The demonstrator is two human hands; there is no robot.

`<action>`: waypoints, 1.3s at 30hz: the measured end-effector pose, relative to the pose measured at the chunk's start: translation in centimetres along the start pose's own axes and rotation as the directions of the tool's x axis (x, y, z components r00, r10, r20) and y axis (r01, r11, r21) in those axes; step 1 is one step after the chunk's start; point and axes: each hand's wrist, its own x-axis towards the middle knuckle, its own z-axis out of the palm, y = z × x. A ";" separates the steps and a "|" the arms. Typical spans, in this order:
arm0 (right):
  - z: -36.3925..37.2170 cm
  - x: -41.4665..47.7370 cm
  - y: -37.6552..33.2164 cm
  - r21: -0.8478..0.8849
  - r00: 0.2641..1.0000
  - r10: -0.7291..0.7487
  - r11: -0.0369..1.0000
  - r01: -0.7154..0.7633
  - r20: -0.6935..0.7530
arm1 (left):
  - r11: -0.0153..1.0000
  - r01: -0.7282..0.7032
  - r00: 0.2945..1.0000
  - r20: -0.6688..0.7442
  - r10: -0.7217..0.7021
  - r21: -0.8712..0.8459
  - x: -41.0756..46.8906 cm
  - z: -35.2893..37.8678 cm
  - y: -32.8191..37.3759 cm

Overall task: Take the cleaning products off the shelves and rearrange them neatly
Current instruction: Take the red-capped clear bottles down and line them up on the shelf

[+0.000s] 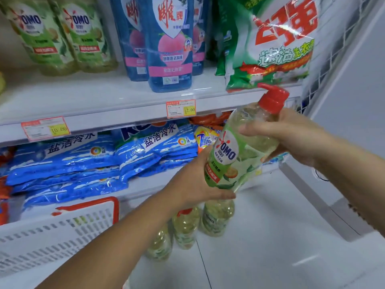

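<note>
Head view: clear plastic bottle of yellow-green liquid (239,151), red pump cap (273,99), held tilted before the shelves (104,105). My left hand (193,184) wraps its fingers round the base; my right hand (291,134), round the shoulder. Judged full, heavyish, slick-walled; grip body, not pump.

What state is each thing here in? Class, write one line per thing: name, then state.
held OMO bottle: tilted, capped, gripped by both hands.
left hand: grips its base.
right hand: grips its upper body.
shelf OMO bottles: standing upright.
blue bags: lying flat, stacked.
floor bottles: standing upright.
</note>
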 end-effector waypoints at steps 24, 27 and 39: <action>4.7 -0.9 23.4 0.030 0.925 0.363 0.932 -0.362 -0.115 | 0.631 -0.216 0.960 0.281 -0.003 0.745 -1.5 5.4 -8.7; 5.3 -1.1 24.4 -0.006 0.931 0.354 0.935 -0.356 -0.085 | 0.634 -0.228 0.961 0.276 0.024 0.739 -1.5 5.5 -9.0; 0.3 0.0 20.5 -0.086 0.845 0.466 0.883 -0.461 0.262 | 0.747 -0.137 0.963 0.263 -0.053 0.650 -1.1 3.9 -6.2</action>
